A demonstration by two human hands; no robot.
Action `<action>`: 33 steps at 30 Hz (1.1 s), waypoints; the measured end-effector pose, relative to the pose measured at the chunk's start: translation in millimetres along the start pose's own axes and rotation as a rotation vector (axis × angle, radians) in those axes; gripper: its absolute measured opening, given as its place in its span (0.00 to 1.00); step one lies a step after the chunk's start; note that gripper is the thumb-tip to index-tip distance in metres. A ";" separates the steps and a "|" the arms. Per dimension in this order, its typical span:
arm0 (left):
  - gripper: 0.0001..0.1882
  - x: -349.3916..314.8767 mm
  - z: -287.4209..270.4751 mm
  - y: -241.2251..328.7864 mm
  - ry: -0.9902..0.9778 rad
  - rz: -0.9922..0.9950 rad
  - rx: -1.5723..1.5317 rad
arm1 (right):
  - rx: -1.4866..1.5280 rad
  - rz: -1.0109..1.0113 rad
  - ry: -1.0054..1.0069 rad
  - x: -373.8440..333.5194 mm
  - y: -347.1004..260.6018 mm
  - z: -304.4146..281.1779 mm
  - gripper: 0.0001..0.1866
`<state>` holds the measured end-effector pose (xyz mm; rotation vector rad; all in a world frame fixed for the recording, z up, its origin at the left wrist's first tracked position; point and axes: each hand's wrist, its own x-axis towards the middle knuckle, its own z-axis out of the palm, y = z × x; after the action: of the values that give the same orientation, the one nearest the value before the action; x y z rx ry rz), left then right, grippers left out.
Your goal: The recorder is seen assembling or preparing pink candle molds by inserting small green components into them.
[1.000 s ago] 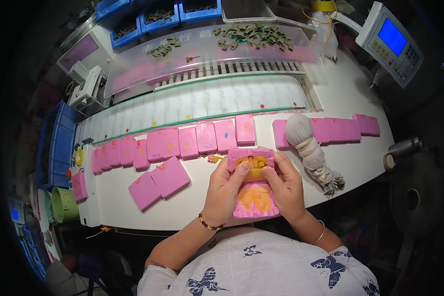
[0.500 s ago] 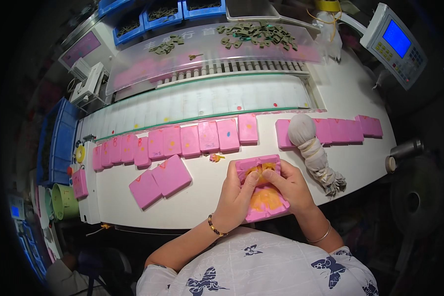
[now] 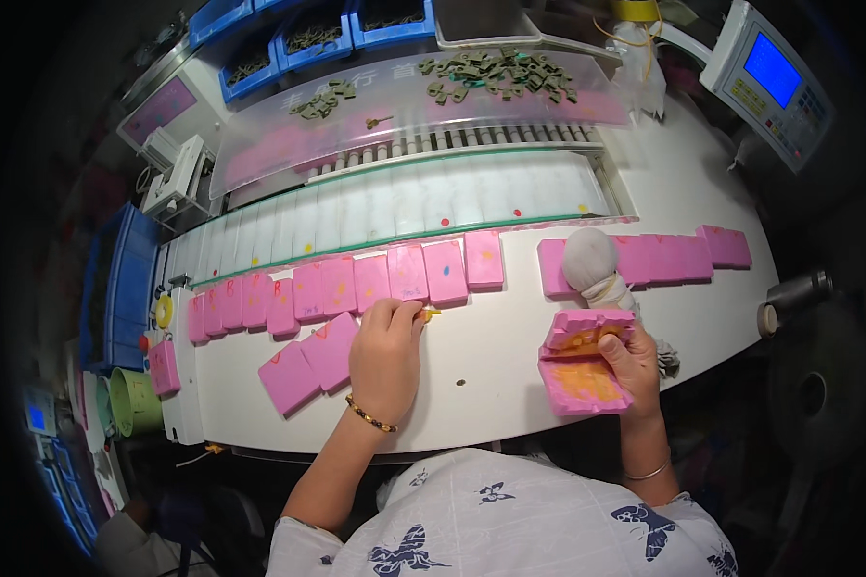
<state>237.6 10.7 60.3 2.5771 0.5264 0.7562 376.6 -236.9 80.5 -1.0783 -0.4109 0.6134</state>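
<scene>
My right hand grips a pink rubber mold at its right side, thumb on the inside. The mold is spread open like a book, its inner faces stained orange-yellow. My left hand reaches to the table, back of the hand up. Its fingertips close around a small yellow piece, which sticks out to their right; the rest of it is hidden. Two pink blocks lie beside my left hand, partly covered by it. A cloth-wrapped bundle with a round pale head lies behind the open mold.
Pink blocks stand in a row along a green-edged glass panel; several more lie at right. Small greenish pieces lie on a translucent sheet. Blue bins stand behind, a digital display unit at right. A dark spot marks the table.
My left hand has let go of the mold and moved left to the small yellow piece on the table. My right hand has carried the open mold to the right.
</scene>
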 end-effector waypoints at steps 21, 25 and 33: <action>0.11 115.9 52.0 98.6 -0.215 0.716 -0.298 | -0.149 -0.051 0.145 -20.2 -22.7 -13.8 0.12; 0.10 125.3 35.9 104.2 -0.318 0.603 -0.455 | -0.215 -0.081 0.169 -21.4 -20.8 -24.3 0.13; 0.07 130.6 55.7 63.8 -0.346 0.123 -0.409 | -0.161 -0.074 0.118 -11.1 -21.4 -4.1 0.13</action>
<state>387.1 1.3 102.7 2.2938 0.0916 0.3882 376.2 -253.9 98.0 -1.2406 -0.4001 0.4546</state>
